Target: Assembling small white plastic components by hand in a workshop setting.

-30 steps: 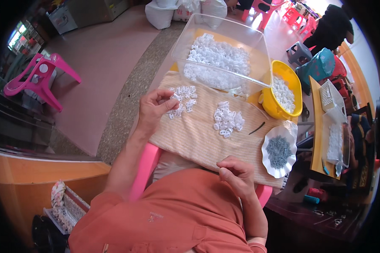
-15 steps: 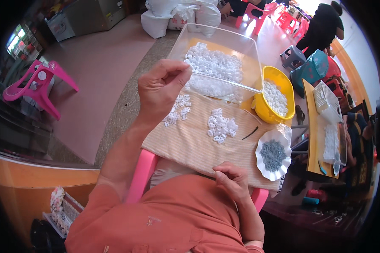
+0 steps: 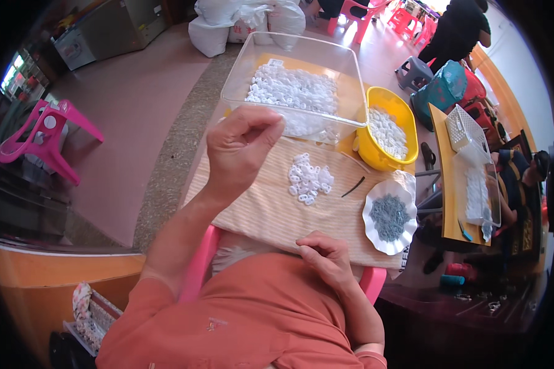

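My left hand [image 3: 243, 150] is raised over the cloth, beside the near edge of a clear plastic bin [image 3: 294, 112]. Its thumb and fingertips are pinched together; anything between them is too small or hidden to see. Low at the cloth's front edge, close to my shirt, my right hand [image 3: 326, 255] also has thumb and forefinger pressed together, with no visible object. Between the hands lies a loose pile of small white plastic pieces [image 3: 308, 179] with holes, on a beige striped cloth [image 3: 252, 212]. More white pieces [image 3: 289, 89] fill the bin.
A yellow basin [image 3: 370, 138] of white pieces stands right of the bin. Nearer me sits a white fluted dish [image 3: 373, 243] of small grey pieces, with a thin dark strip [image 3: 353, 186] beside it. A pink chair [image 3: 55, 138] stands at left; another person works at the right-hand table [image 3: 452, 203].
The whole view has shifted a little. My left hand has come slightly lower and now covers the spot where a second white pile showed. My right hand keeps its pinch by the front edge.
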Demonstrator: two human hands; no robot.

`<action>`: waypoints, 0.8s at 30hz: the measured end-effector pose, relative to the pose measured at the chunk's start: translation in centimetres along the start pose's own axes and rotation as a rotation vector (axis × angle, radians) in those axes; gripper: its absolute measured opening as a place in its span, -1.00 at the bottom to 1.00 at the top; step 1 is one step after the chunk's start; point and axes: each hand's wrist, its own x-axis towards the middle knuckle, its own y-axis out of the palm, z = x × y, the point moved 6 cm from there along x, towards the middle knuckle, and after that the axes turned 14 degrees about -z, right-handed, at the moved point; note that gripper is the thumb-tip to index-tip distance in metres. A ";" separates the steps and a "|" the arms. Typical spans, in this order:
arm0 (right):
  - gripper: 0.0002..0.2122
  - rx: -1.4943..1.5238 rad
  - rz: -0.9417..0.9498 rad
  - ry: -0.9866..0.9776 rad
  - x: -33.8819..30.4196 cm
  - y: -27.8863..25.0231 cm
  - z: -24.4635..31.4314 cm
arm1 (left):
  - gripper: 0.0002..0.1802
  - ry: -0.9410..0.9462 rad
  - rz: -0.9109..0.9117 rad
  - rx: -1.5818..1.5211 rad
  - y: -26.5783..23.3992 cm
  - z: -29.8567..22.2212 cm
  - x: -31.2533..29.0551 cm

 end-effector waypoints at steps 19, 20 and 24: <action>-0.87 0.062 -0.050 0.000 -1.1 -1.7 0.3 | -0.88 0.320 0.282 0.055 12.3 -1.0 -3.5; -0.87 0.065 -0.050 0.001 -1.1 -1.7 0.2 | -0.88 0.319 0.283 0.058 11.8 -0.9 -3.9; -0.88 0.003 -0.250 -0.100 -0.5 -3.9 0.5 | -0.90 -0.297 0.288 -0.068 9.6 2.7 -6.3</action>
